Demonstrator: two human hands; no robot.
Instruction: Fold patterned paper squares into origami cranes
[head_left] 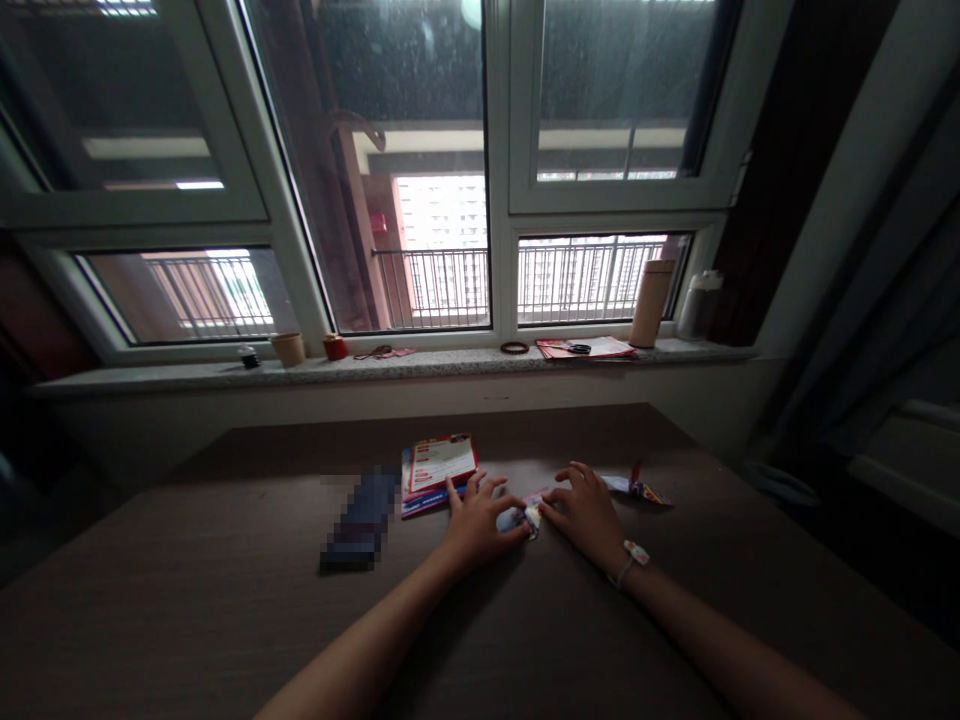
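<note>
A small piece of colourful printed paper (533, 517), seemingly folded, lies on the dark brown table (225, 620) between my hands. From its left side, my left hand (480, 522) presses on it with thumb and forefinger, the other fingers bent near the stack of printed sheets. My right hand (587, 512) pinches the paper's right edge between fingertips and thumb; a bracelet (635, 553) circles that wrist. How the folds run is too small to make out. Just right of my right hand lies a folded paper shape (649, 492) with a red tip.
Left of my left hand are a stack of printed sheets (442, 466) and a dark, pixelated flat object (360, 520). Along the windowsill (450, 362) stand a paper cup (288, 348), a red spool (334, 347), scissors (579, 348) on red-edged sheets, a tan flask (651, 305) and a bottle (699, 306).
</note>
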